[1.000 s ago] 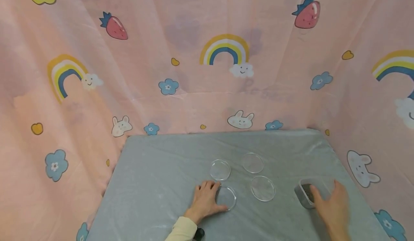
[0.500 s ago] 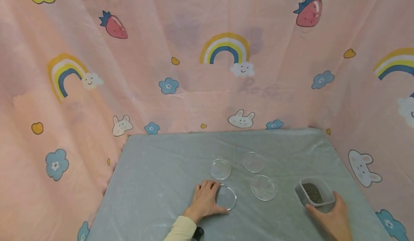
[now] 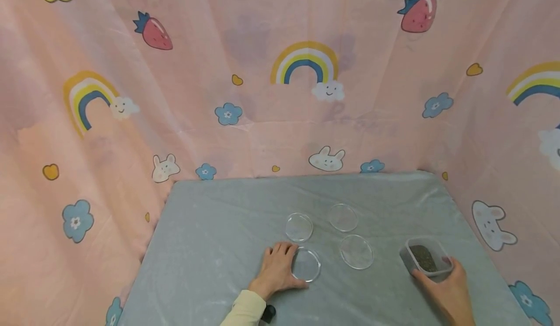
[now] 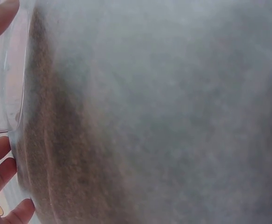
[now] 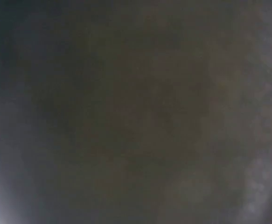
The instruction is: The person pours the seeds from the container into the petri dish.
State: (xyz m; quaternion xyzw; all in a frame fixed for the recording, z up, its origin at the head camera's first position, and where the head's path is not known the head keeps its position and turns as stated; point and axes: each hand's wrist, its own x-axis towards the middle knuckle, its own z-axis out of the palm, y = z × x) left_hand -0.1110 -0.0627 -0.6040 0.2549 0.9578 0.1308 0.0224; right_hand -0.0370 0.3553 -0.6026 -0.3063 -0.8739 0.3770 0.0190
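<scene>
In the head view my left hand rests on the cloth and holds a clear petri dish between thumb and index finger. The left wrist view has the dish's clear wall at its left edge, with the thumb above and several fingertips below. My right hand grips the near end of a translucent plastic container, thumb on one side and fingers on the other. Dark grainy material lies in the container. The right wrist view is dark and blurred.
Behind and right of the held dish lie three more clear round dishes or lids, one far left, one far right and one nearer. A grey-green cloth covers the table. A pink printed curtain hangs around it.
My right hand has shifted from over the container to its near end and now grips it there, uncovering the dark contents. The left hand and dish stay in place.
</scene>
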